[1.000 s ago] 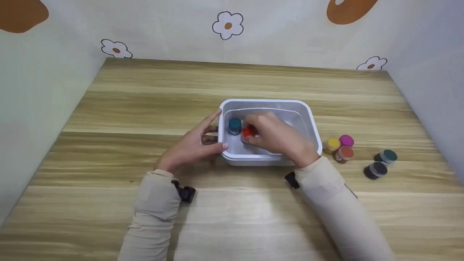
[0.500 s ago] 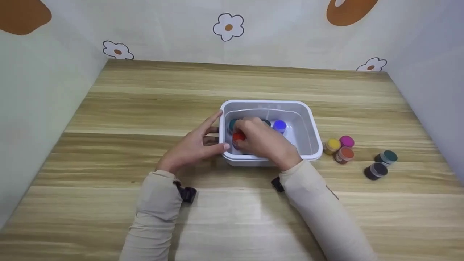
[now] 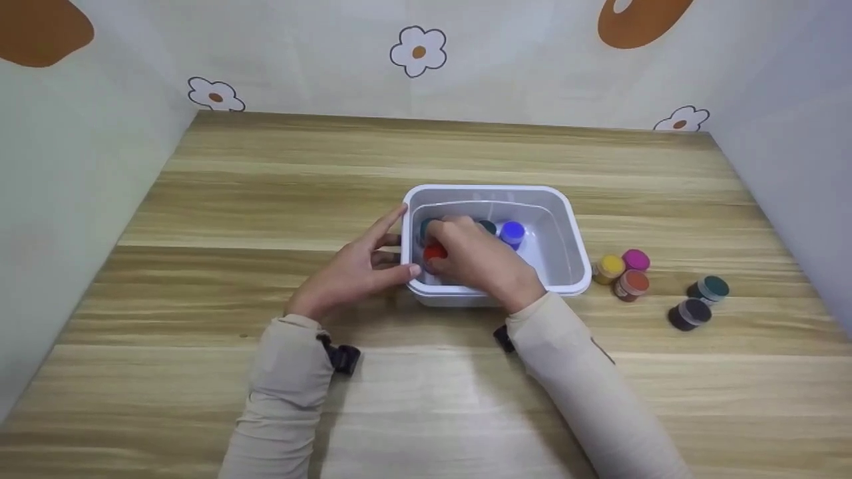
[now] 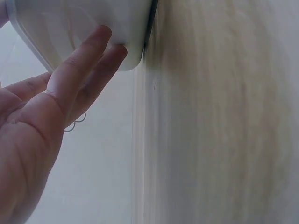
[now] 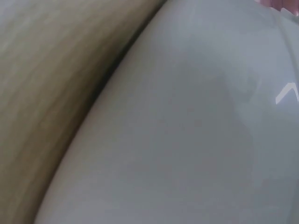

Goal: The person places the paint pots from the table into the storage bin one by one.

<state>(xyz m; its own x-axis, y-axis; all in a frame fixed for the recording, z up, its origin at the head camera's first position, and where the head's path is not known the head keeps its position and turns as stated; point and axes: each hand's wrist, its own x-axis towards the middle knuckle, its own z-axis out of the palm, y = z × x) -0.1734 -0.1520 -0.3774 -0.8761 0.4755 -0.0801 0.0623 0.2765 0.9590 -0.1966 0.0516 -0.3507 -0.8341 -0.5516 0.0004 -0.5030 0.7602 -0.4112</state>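
A white plastic tub (image 3: pixel 578 243) stands mid-table in the head view. My left hand (image 3: pixel 343 271) rests against its left side, fingers fairly straight on the outer wall (image 4: pixel 70 18) and the thumb tip at the rim. Inside the tub, my right hand (image 3: pixel 484 259) pinches a small red-lidded paint jar (image 3: pixel 434 255) near the front left corner. A teal-lidded jar (image 3: pixel 425 229) sits behind it, partly covered by the fingers. Further right are a dark green jar (image 3: pixel 488 227), mostly hidden, and a blue jar (image 3: pixel 512 234). The right wrist view shows mainly the tub's outer wall (image 5: pixel 168 130).
Right of the tub, a yellow jar (image 3: pixel 611 267), a magenta jar (image 3: pixel 636 259) and an orange-brown jar (image 3: pixel 632 285) cluster together. A green jar (image 3: pixel 709 289) and a black jar (image 3: pixel 690 313) stand further right on the wooden table (image 3: pixel 266 179). Pale walls border it.
My right hand has moved left and slightly forward inside the tub with the red-lidded jar, uncovering the blue jar and part of the dark green one. My left hand stays at the rim.
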